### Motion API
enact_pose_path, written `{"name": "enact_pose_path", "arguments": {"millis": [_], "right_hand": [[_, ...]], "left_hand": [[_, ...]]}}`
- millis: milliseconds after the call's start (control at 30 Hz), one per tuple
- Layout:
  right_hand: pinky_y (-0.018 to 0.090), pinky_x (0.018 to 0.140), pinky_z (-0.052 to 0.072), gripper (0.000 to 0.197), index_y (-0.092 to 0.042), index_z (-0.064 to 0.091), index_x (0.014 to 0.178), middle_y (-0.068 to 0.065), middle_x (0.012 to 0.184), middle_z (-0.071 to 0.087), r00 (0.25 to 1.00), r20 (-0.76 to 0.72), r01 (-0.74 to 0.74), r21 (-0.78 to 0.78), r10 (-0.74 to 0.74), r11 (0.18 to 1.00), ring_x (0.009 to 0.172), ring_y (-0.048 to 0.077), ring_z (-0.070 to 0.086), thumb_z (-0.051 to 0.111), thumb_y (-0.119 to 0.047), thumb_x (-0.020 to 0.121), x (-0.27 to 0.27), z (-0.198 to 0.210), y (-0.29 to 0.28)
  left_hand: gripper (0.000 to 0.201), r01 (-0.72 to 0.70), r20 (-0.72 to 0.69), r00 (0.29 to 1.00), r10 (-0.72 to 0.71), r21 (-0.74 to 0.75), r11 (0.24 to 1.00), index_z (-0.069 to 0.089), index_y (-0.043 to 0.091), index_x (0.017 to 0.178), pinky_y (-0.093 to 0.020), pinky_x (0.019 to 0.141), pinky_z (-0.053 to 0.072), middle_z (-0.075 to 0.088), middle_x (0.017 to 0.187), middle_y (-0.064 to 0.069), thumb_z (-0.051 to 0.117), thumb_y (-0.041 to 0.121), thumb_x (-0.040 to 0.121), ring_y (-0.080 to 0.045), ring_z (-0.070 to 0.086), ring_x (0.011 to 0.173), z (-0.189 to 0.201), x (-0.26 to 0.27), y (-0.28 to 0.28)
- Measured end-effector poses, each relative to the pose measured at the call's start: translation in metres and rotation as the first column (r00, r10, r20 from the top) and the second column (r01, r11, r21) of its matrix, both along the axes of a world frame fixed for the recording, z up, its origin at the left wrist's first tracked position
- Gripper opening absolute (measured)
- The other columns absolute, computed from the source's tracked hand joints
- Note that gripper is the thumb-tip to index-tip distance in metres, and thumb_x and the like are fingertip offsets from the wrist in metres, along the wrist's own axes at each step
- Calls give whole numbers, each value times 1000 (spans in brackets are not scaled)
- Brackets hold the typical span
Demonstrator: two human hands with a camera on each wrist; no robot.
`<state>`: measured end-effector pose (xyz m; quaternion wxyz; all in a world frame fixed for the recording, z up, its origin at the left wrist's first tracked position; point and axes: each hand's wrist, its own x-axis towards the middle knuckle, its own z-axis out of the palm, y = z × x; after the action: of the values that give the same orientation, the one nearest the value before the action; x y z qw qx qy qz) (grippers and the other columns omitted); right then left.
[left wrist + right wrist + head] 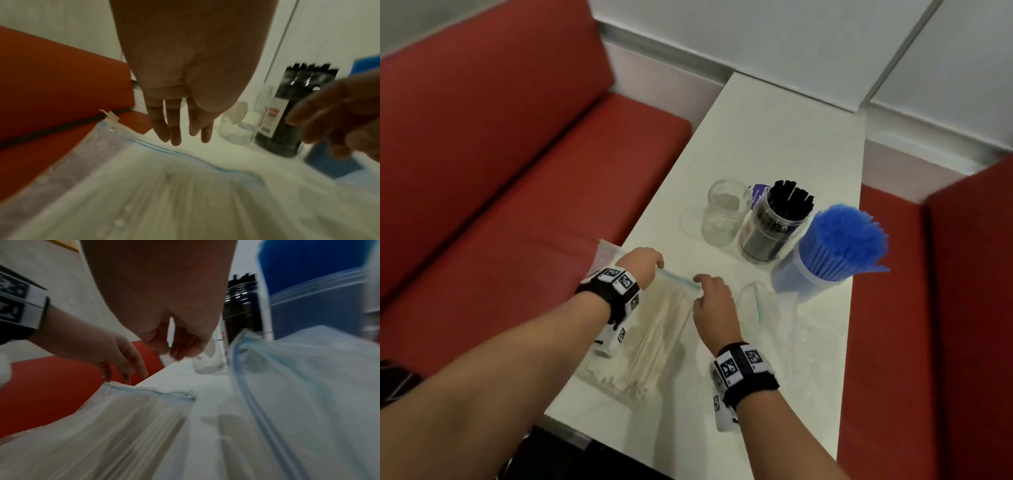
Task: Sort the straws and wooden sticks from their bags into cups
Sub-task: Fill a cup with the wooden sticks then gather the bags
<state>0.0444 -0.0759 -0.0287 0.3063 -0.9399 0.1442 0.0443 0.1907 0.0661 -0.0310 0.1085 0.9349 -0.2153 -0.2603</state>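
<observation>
The step in hand looks like opening the clear zip bag of pale wooden sticks (650, 329) at the near left of the white table (774, 137). The left hand (642, 262) and right hand (714, 301) hover at its blue zip, fingers loose, holding nothing. Next, pinch and part that zip. Three cups: empty glass jar (724, 212), black-straw jar (774, 226), blue-straw cup (822, 260). One emptied bag (774, 308) lies right.

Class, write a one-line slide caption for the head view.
Both hands reach for the bag of wooden sticks; an empty jar waits.
</observation>
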Motion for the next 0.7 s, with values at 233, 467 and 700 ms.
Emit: {"name": "enact_pose_path", "arguments": {"millis": [233,467,700], "right_hand": [[49,109,39,60,-14,26,160,10,160,34,927,-321,-256,-163,194,953,139,36,40,41,-4,103,93,-36,29],[43,94,35,19,-22,67,116,4,107,65,921,-379,-119,-65,86,991,109,27,56,53,-31,105,93,-36,23],[22,44,38,8,-20,78,92,-4,58,61,998,-62,56,567,-25,822,46,11,48,70,-19,93,67,68,5]], "left_hand": [[52,228,-40,973,-226,270,935,36,19,144,-40,88,46,46,135,-13,51,15,95,-34,55,116,-31,39,15],[23,205,-64,977,-205,0,979,71,12,112,-24,82,37,61,112,-9,67,16,90,-25,58,107,-11,45,29],[25,-197,89,945,315,-612,766,62,25,107,-27,85,48,43,114,3,70,25,83,-17,63,77,92,23,29]]}}
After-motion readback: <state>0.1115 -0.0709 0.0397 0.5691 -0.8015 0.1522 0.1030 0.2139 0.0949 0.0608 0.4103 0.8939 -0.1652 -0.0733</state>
